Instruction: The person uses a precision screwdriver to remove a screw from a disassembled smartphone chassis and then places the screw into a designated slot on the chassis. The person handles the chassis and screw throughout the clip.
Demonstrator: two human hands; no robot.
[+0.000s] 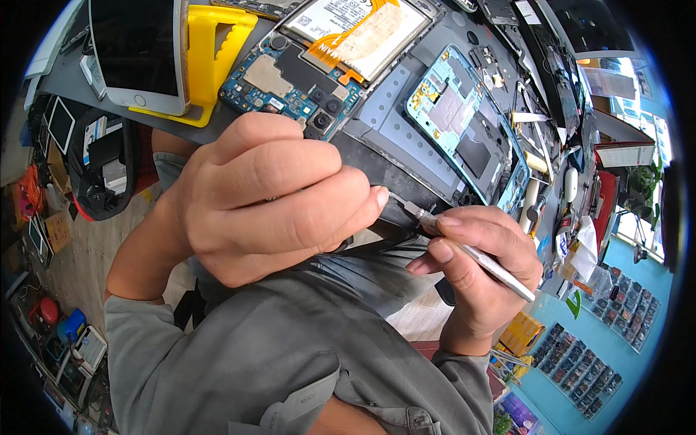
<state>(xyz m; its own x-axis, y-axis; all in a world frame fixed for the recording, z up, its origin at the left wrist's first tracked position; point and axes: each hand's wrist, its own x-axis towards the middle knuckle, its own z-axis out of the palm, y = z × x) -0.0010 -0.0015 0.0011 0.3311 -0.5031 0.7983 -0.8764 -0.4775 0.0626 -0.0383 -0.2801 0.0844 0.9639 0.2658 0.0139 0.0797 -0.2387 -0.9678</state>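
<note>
Pinching a tool [500, 272] (slim, silver): right hand [484, 290].

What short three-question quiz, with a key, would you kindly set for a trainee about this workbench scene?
1. Multiple choice: what does the person's right hand hold? a) a cloth b) a slim metal tool c) a yellow cup
2. True or false: in this view, the yellow stand is left of the circuit board.
3. Fill in: the ribbon cable across the battery is ____ in colour.

Key: 1. b; 2. true; 3. orange.
</note>
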